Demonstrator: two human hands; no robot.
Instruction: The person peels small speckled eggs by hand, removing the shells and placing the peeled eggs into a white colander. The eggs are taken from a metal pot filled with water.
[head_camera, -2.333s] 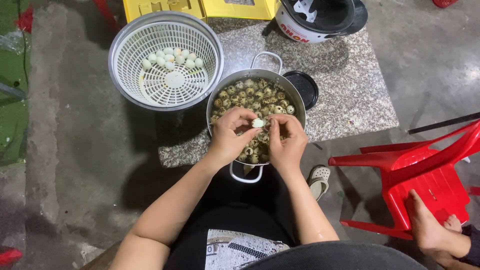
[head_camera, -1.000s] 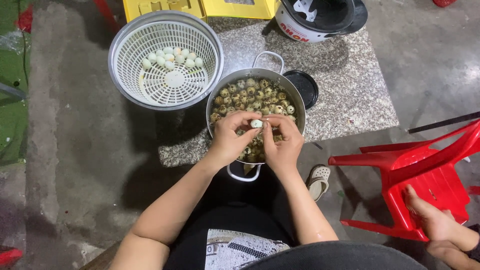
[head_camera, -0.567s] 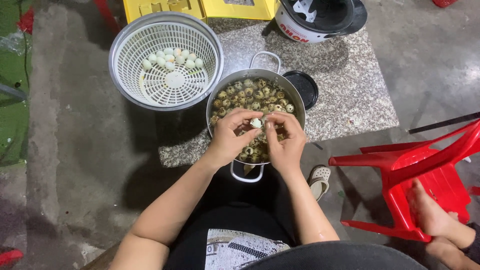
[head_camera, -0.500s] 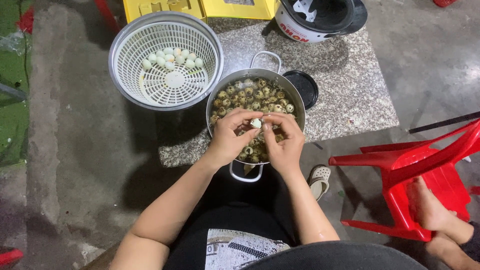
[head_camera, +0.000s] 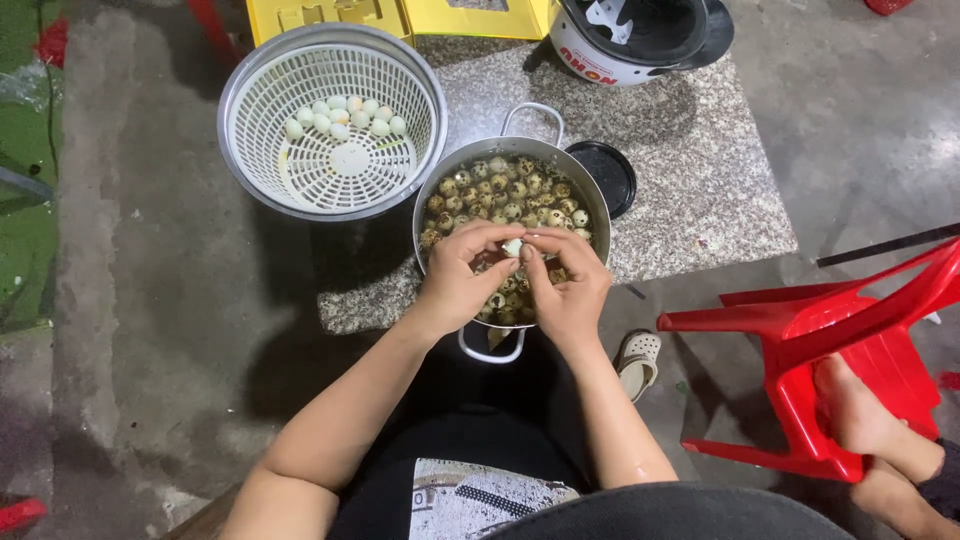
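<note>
A small pale quail egg (head_camera: 513, 246) is pinched between the left hand (head_camera: 462, 280) and right hand (head_camera: 566, 283), together over the steel pot of speckled eggs (head_camera: 590, 192). Peeling seems underway; shelled eggs lie in the white basket (head_camera: 420, 95) at ten o'clock.

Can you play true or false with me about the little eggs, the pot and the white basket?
1. Both hands, left hand and right hand, pinch one small egg over the pot. True.
2. The pot is empty. False: it is full of speckled eggs in water.
3. The white basket holds pale peeled eggs. True.
4. The basket is heaped to the brim. False: only a small cluster lies at its far side.
5. The plastic chair is blue. False: it is red, tipped over.
</note>
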